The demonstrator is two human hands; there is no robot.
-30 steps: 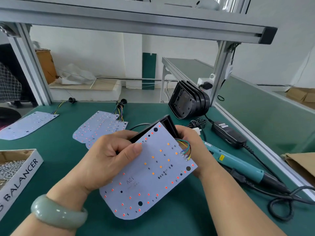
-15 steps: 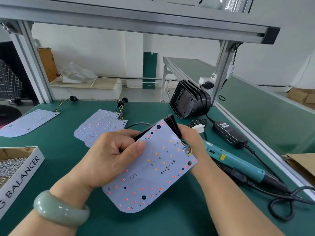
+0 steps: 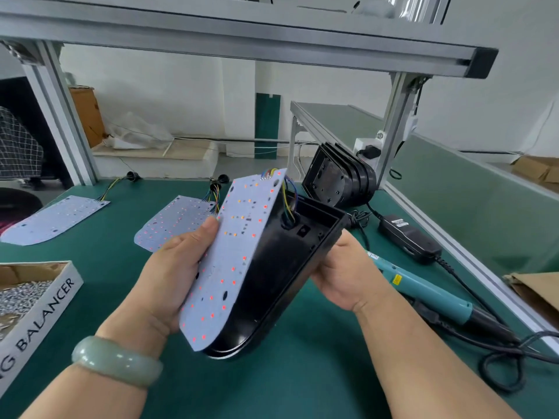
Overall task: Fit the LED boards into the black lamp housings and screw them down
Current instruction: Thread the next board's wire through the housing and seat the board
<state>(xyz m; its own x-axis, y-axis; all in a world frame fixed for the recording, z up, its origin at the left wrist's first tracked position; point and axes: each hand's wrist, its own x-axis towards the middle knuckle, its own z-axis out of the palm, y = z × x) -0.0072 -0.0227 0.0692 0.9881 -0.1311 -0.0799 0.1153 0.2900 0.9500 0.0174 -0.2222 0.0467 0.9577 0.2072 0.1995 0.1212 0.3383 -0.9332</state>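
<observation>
A white LED board dotted with red and orange LEDs stands tilted on edge above the green bench, its lower rim against a black lamp housing. My left hand grips the board from its left side, thumb on its face. From below on the right, my right hand holds the housing. Coloured wires run from the board's top corner into a hole in the housing's floor. The housing's open inside faces me.
Two more LED boards lie flat on the green mat at the back left. Several black housings are stacked at the back right. A teal electric screwdriver and its power adapter lie right. A carton of screws sits left.
The board and housing have swung up from lying nearly flat to standing on edge, opened apart like a book so the housing's inside shows. My left thumb shifted to the board's upper face.
</observation>
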